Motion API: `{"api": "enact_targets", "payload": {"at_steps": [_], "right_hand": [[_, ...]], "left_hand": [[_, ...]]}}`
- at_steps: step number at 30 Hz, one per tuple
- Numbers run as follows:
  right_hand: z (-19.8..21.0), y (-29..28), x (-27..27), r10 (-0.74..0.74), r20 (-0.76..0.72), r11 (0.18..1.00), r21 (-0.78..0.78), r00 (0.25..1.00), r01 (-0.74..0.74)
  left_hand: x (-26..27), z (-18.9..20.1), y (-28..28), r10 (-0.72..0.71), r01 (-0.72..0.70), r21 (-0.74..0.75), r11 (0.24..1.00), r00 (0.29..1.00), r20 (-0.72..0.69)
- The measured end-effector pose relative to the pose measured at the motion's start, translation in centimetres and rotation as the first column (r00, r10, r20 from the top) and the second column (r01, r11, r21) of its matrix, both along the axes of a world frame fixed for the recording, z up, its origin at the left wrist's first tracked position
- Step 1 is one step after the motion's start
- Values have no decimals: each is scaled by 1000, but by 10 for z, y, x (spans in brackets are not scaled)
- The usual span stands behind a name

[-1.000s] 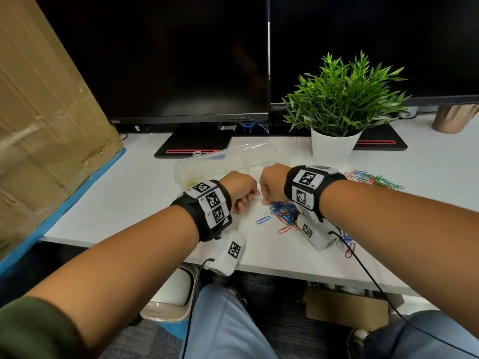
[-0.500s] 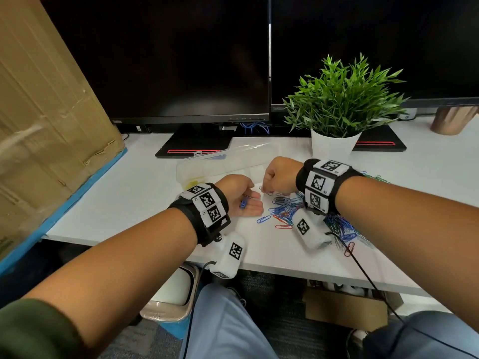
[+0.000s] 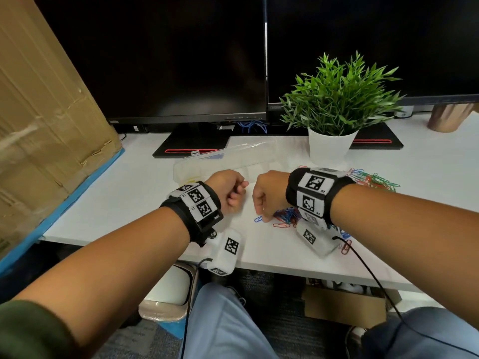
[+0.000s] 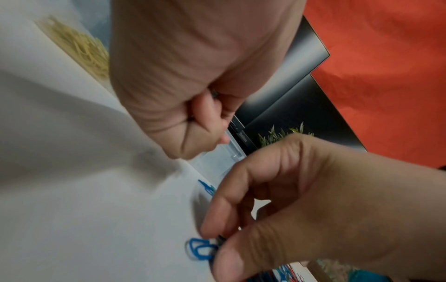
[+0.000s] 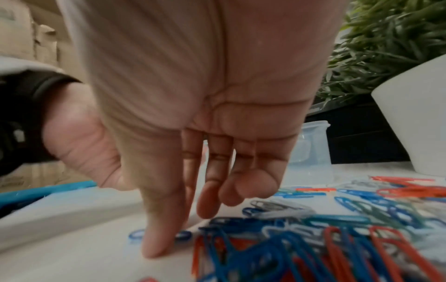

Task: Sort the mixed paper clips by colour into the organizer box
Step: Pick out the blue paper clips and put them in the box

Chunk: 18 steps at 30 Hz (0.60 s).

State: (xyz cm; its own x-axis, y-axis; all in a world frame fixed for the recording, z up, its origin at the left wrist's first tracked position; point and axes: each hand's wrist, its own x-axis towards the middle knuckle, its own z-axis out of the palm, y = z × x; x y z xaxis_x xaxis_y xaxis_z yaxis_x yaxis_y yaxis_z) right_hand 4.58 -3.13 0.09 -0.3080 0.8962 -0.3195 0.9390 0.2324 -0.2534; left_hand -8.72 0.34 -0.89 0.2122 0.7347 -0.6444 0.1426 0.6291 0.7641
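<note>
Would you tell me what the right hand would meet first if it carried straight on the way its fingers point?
The right hand points down at a loose blue paper clip, which its fingertips seem to be pinching; the white desk lies directly beneath.

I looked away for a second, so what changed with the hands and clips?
Left hand closed over the clip in its palm, now hidden. Right hand came down from beside the box and pinches a blue clip on the desk. Box, plant and pile stayed put.
</note>
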Motion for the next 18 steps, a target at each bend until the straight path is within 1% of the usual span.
{"api": "enact_targets", "payload": {"at_steps": [3, 6, 8, 9, 11, 14, 16, 18], "right_hand": [[-6, 2, 1, 2, 48, 1000, -1, 999, -2], [-7, 1, 2, -27, 40, 998, -59, 999, 29], [-4, 0, 5, -65, 14, 997, -29, 998, 65], [-1, 1, 7, -102, -18, 995, 7, 995, 102], [7, 3, 12, -199, -144, 977, 55, 969, 208], [17, 7, 18, -336, -342, 937, -26, 878, 349], [17, 7, 17, -373, -425, 925, -96, 825, 368], [14, 7, 14, -378, -490, 924, -144, 786, 354]], "left_hand": [[3, 0, -3, -8, 8, 17, 1000, 1000, 7], [4, -3, -6, -4, 4, 24, 1000, 1000, -4], [5, -5, -8, 13, -13, 8, 1000, 1000, 23], [5, -6, -8, 26, -26, -6, 1000, 999, 47], [7, -8, -8, 44, -43, -20, 999, 996, 80], [11, -10, -8, 80, -77, -26, 997, 989, 126], [15, -11, -8, 98, -89, -55, 995, 974, 206], [18, -11, -9, 112, -89, -90, 992, 951, 289]]}}
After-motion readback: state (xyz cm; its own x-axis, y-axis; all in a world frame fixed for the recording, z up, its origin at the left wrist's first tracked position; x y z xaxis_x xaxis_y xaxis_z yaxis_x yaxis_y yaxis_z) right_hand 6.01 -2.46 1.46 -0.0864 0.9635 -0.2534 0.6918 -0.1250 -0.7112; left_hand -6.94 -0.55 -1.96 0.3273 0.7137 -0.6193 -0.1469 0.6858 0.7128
